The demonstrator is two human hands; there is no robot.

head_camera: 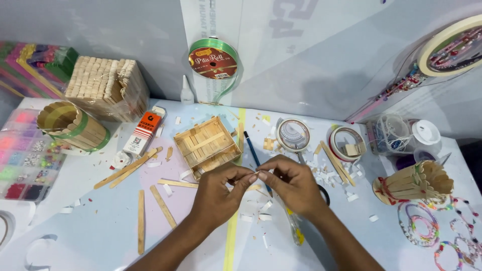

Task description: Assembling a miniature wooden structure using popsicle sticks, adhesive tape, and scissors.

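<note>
1. Your left hand (217,196) and right hand (293,186) meet fingertip to fingertip over the counter (90,236), both pinched narrow on a small white scrap (256,173)
2. The scrap sits between the two thumbs, equally near each hand; it is too small to tell its long axis
3. Just beyond your fingers lies the open stick box (207,145), with a blue pencil (255,159) beside it
4. Loose sticks (163,206) lie left of your left hand
</note>
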